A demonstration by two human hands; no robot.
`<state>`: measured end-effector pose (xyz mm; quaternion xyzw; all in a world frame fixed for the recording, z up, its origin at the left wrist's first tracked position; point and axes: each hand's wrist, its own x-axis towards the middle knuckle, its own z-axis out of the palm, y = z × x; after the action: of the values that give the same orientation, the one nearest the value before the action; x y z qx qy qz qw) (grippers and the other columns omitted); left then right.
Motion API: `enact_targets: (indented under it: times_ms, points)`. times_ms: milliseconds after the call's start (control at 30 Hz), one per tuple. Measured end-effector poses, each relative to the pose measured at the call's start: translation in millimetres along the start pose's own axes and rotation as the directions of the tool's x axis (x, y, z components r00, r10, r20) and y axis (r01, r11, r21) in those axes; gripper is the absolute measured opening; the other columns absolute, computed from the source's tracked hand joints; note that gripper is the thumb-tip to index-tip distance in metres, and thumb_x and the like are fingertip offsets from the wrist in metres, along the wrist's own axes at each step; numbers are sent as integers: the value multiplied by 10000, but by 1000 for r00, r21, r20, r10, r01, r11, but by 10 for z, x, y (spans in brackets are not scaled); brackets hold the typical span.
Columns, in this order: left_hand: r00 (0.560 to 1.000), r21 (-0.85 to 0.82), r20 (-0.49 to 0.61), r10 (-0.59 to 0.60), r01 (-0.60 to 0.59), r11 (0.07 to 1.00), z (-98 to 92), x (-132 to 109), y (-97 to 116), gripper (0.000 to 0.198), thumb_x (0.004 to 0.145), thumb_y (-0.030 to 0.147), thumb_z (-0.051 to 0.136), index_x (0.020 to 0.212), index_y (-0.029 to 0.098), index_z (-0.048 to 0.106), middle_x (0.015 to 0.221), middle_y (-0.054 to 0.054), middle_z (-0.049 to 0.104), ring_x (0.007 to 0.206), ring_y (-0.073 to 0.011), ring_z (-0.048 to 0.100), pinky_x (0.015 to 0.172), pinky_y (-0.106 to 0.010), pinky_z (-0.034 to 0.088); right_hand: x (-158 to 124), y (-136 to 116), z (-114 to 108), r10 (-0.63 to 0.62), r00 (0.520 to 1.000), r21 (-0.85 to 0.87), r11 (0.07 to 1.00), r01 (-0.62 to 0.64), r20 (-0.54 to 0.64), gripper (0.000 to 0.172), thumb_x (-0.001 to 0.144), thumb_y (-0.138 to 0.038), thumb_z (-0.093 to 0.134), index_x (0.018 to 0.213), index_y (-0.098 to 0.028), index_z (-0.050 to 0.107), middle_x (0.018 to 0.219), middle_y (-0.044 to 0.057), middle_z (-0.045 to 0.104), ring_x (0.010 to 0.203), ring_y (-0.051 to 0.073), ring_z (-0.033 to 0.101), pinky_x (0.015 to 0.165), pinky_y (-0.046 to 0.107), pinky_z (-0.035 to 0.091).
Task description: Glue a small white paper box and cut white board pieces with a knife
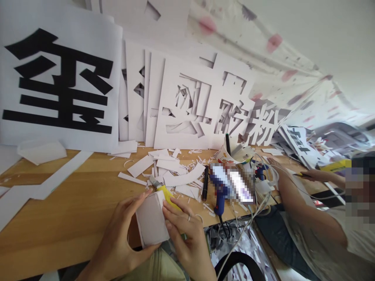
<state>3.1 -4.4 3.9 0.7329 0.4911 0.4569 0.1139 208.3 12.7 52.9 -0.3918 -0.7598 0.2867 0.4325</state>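
In the head view, a small white box-shaped piece (pixel 152 220) is held over the table's front edge, between my two hands. My left hand (pixel 123 230) curves around its left side, with fingers at the top and the thumb beneath. Pressed along its right side are the fingers of my right hand (pixel 187 230), which wears a ring. Just behind the piece shows a yellow tool (pixel 168 195) with a grey tip, partly covered by my right fingers. Whether that hand touches the tool, I cannot tell. White cut strips (pixel 166 166) lie scattered beyond.
A blue glue gun (pixel 219 201) and black marker (pixel 205 181) lie right of the scraps, near a tub of tools (pixel 231 154) and white cables (pixel 265 187). White boards with cut-out characters (pixel 184 105) lean behind. At right, another person's hand (pixel 315 175) holds a tool.
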Motion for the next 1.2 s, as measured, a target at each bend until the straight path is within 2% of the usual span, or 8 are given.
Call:
enact_targets:
  times_ms: [300,467,633,733,867,967,1100,1200]
  points:
    - [1000,-14,4,-2,2,1000,9,-25,-8,845,847,337,734,1574,205,323,1462,-169,566,1280,-322,567,1058,-459,545,9,5,5,-16,1000,35,999,16,-9,400,1027,-204,608,1376,-383,685,1289,40,765,1316,267,655,1090,507,572]
    - [1000,-5,-7,23,-23,1000,22,-9,-9,856,854,311,725,1588,214,296,1463,-168,546,1307,-322,560,1077,-459,535,26,-14,5,-26,1000,39,999,25,15,478,1016,-149,604,1422,-399,643,1324,20,749,1331,242,643,1119,474,551]
    - [1000,65,-13,28,-28,998,83,-102,-56,919,859,316,708,1625,162,224,1535,-195,486,1424,-366,470,1247,-586,324,-54,29,62,28,998,40,999,-30,52,505,1035,-143,557,1461,-410,599,1391,13,712,1423,225,556,1180,476,483]
    - [1000,51,5,-29,28,998,86,-141,-69,915,859,319,699,1622,167,217,1552,-195,469,1443,-376,446,1266,-621,260,-101,65,75,130,990,32,991,-132,57,431,1072,-206,505,1448,-385,620,1475,45,651,1443,224,530,1164,449,496]
    - [993,-21,22,-117,117,993,44,-141,-51,908,830,353,728,1603,232,269,1502,-177,513,1357,-384,516,1146,-599,448,-95,100,62,199,977,34,979,-202,81,389,1091,-247,469,1409,-378,652,1458,51,656,1429,217,539,1146,422,507]
    - [980,-129,49,-195,199,971,23,-169,-40,975,797,376,768,1616,296,245,1500,-164,535,1346,-400,549,1098,-618,502,-71,90,43,189,981,63,979,-192,43,359,1081,-262,510,1375,-393,670,1410,29,686,1394,200,570,1128,381,518]
    - [900,-421,184,-396,436,795,36,-263,-71,1152,738,568,827,1648,310,169,1551,-182,524,1393,-449,543,1127,-650,487,-81,27,17,157,987,43,987,-156,-17,320,1067,-281,552,1324,-392,707,1341,25,730,1323,199,633,1077,349,553]
    - [870,-519,233,-434,489,701,54,-312,-105,1297,613,696,873,1646,336,176,1551,-170,538,1377,-475,557,1109,-650,513,-107,-9,10,130,991,-19,991,-130,-41,308,1053,-296,580,1319,-374,714,1328,42,739,1276,215,670,1049,365,577]
